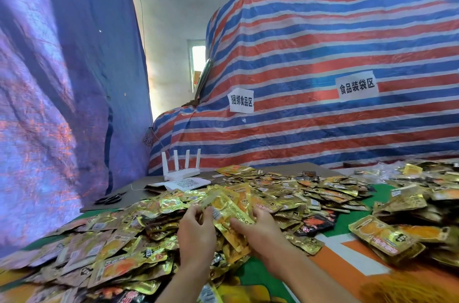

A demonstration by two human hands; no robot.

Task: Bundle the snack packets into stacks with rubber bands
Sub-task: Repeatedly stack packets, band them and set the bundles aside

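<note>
My left hand (197, 233) and right hand (258, 228) both grasp one sheaf of gold snack packets (224, 210) between them, above the near middle of the table (352, 223); my left fingers curl onto its left edge, my right thumb lies across its face with the fingers behind; how many packets are in the sheaf I cannot tell, only that there are several. Its long axis slants from the far left down toward me at the right, faces tilted up.

Under and around my hands lies a loose heap of packets (285, 193), far too many to count, spreading to the left and right edges. A tangle of thin yellow rubber bands (407, 287) sits at the near right corner. Toward the far left corner stand one white router (181, 171) with four aerials and one pair of scissors (110, 198); two paper labels hang on the striped tarpaulin (323, 37) behind.
</note>
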